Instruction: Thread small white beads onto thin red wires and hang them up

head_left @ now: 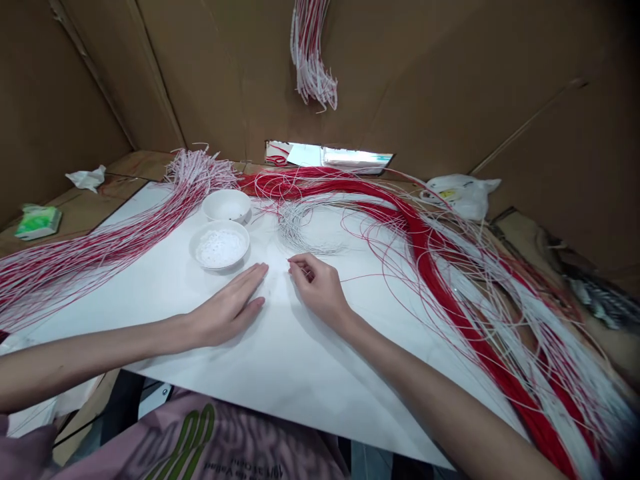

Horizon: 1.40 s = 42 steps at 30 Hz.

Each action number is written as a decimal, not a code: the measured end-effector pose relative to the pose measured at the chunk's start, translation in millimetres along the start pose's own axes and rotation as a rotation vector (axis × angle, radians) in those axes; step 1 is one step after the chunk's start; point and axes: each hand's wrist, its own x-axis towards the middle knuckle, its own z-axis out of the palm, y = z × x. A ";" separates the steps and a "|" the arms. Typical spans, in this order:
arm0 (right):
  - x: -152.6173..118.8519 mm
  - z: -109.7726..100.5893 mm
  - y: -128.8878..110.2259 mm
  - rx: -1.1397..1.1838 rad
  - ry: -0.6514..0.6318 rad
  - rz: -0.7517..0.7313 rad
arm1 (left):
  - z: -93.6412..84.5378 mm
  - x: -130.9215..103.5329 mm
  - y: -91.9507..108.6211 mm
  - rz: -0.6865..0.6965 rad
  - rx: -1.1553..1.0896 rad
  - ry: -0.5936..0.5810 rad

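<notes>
My left hand (227, 310) lies flat on the white board (240, 380), its fingers stretched together and its thumb apart. Just beyond it stands a white bowl (220, 245) of small white pieces. My right hand (317, 283) is closed in a pinch with the fingertips close above the board. A thin red thread (365, 276) runs out from behind this hand to the right; its end at the fingertips is too small to make out clearly. Past my right hand lies a loose curl of thin whitish strands (300, 230).
A second white bowl (227, 205) stands behind the first. A beaded red-and-white strand bundle (165, 220) spreads left; thick red threads (425, 247) curve along the right. Another bundle (315, 67) hangs against the cardboard wall (425, 80). A plastic bag (465, 195) lies back right.
</notes>
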 end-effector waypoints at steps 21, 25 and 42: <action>-33.4 -19.9 -15.4 -0.068 -0.043 -0.081 | 15.4 39.3 11.5 -0.125 -0.520 0.178; -35.7 -21.0 -17.4 -0.070 -0.040 -0.162 | 11.9 39.3 13.0 -0.135 -0.582 0.212; -34.7 -22.3 -9.9 -0.132 -0.088 -0.174 | -27.7 22.9 47.2 0.343 -0.325 0.563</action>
